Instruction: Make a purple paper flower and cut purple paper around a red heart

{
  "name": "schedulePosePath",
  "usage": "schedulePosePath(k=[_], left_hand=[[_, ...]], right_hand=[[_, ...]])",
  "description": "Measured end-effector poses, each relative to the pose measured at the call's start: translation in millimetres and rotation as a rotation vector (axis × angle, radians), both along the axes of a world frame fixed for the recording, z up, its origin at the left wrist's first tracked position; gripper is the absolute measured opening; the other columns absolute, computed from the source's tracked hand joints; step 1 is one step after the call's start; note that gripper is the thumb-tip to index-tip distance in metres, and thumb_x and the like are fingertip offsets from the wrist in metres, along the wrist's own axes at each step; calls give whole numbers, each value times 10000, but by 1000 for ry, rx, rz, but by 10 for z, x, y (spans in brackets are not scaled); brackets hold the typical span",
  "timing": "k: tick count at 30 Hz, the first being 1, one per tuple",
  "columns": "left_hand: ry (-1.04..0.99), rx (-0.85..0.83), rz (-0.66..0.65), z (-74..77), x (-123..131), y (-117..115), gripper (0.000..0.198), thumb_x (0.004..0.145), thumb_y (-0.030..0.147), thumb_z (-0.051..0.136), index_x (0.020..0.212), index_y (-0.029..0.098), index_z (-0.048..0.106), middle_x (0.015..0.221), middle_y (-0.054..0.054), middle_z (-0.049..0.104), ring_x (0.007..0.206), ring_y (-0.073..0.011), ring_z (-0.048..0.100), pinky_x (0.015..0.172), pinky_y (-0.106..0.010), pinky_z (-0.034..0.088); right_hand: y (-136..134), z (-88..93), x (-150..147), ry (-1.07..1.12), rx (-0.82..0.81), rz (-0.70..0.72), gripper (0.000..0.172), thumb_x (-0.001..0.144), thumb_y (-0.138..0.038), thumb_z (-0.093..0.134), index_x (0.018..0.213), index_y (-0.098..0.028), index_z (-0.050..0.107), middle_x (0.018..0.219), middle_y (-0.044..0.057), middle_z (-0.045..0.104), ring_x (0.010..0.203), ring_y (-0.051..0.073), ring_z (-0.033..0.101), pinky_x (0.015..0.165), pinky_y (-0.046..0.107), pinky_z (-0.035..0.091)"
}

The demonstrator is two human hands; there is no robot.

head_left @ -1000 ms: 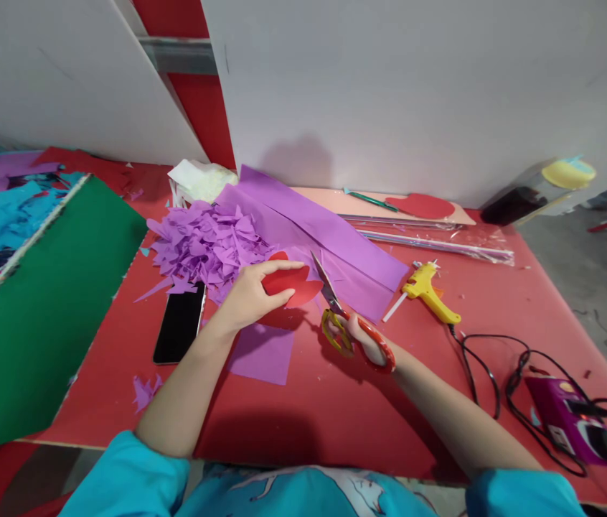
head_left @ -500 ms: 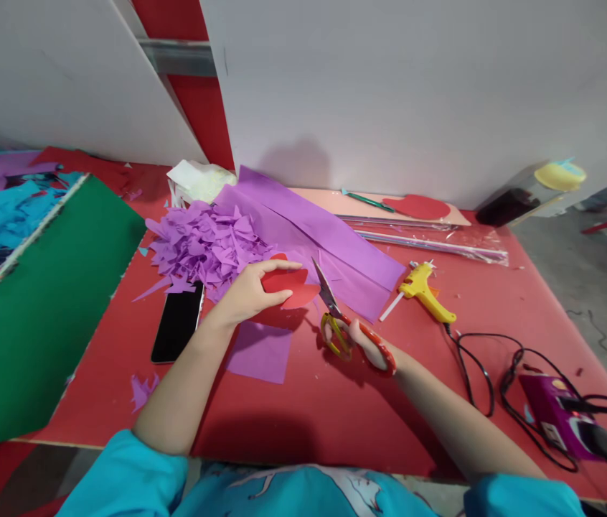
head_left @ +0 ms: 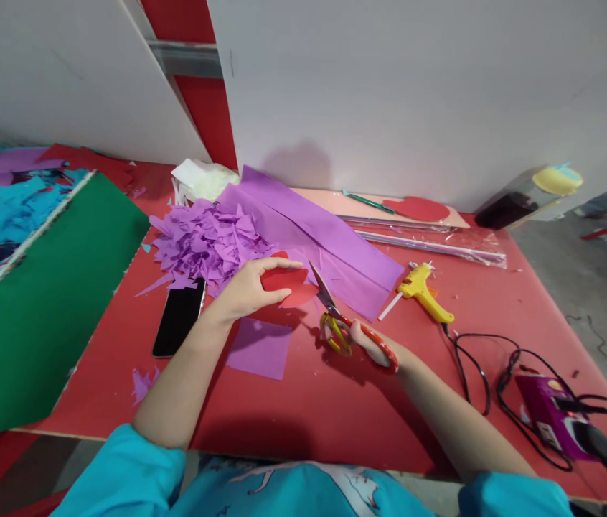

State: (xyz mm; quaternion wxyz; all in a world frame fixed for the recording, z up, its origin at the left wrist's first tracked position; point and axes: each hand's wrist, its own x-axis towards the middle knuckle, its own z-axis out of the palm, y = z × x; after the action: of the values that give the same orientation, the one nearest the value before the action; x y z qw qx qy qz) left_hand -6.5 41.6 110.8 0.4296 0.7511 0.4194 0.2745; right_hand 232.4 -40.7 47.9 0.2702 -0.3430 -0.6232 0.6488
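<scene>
Between the thumb and fingers of my left hand is a red paper cutout with pointed, petal-like ends. My right hand grips a pair of scissors with one red and one yellow handle. Their blades point up and left, just right of the cutout, and look nearly closed. Behind my left hand lies a heap of small purple paper pieces. A purple square of paper rests on the table below my hands, and long purple sheets spread out behind them.
A phone lies partly under the purple heap. To the right are a yellow glue gun, its black cable and a purple power box. A green board leans at the left. A cup of dark drink stands at the back right.
The view has shifted slightly. Both hands keep almost the same pose, with the red cutout and the scissors still held close together.
</scene>
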Motion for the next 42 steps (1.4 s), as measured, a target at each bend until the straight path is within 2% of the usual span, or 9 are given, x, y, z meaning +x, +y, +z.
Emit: schedulePosePath(k=[14,23,27,33,42], left_hand=[[22,43,-32,32,-21,3,430,696,145,607,1123,191,619,1141,-32,660,1064,-199,603,989,-333,433],[26,57,-42,25,-23,11,422,697,152,610,1119,178,619,1151,-37,656,1082,-201,596,996,-325,428],[27,52,-40,22,-21,13,419,702,156,606,1120,180,618,1141,-36,660,1059,-196,607,989,-327,435],[53,43,-36,28,-6,11,425,693,155,605,1117,183,621,1131,-34,664,1045,-198,613,981,-335,441],[92,86,-48,23,-13,20,431,700,173,601,1132,171,609,1154,-47,652,1099,-205,584,1003,-327,416]], right_hand=[[24,67,-3,-10,0,32,663,827,-712,141,924,-163,499,712,9,435,578,122,366,586,290,356],[22,92,-13,7,14,25,643,832,-707,158,917,-162,488,684,-4,427,583,121,371,650,318,381],[18,66,1,-8,-5,21,675,818,-724,163,931,-154,506,707,5,437,581,118,363,610,299,359],[10,68,-27,8,-13,0,639,828,-714,160,884,-168,488,706,6,433,588,126,370,610,297,348],[0,33,-41,76,-53,1,567,808,-735,212,739,-206,402,646,-27,368,539,120,310,585,303,324]])
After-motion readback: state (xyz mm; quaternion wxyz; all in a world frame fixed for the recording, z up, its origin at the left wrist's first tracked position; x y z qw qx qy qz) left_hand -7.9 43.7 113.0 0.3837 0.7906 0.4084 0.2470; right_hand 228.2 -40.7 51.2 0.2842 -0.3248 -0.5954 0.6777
